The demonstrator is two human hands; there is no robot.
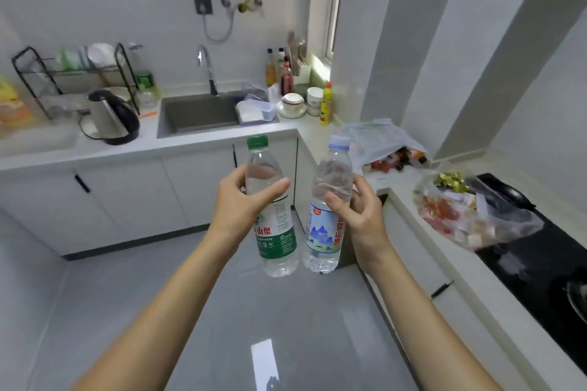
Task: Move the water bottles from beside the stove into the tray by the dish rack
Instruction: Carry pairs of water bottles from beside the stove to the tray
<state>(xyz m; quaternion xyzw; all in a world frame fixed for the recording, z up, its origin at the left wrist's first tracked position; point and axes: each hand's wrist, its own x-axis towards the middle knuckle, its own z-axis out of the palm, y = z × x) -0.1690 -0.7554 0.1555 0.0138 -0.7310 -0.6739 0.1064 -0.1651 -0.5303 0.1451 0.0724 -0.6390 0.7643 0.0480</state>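
Green-cap bottle (pixel 274 209) in left grip (pixel 244 200), blue-cap bottle (pixel 327 209) in right (pixel 359 209).

Stove (pixel 540 251) was cut off by the right edge; part of its surface was covered by a plastic bag (pixel 476 219). Left of the stove, the green-capped bottle (pixel 273 216) label was partly hidden by the left hand (pixel 241 200). Dish rack (pixel 73 73) contents were blurred.

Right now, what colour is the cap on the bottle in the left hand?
Green. The cap shows best in the head view, atop the bottle the left hand holds.
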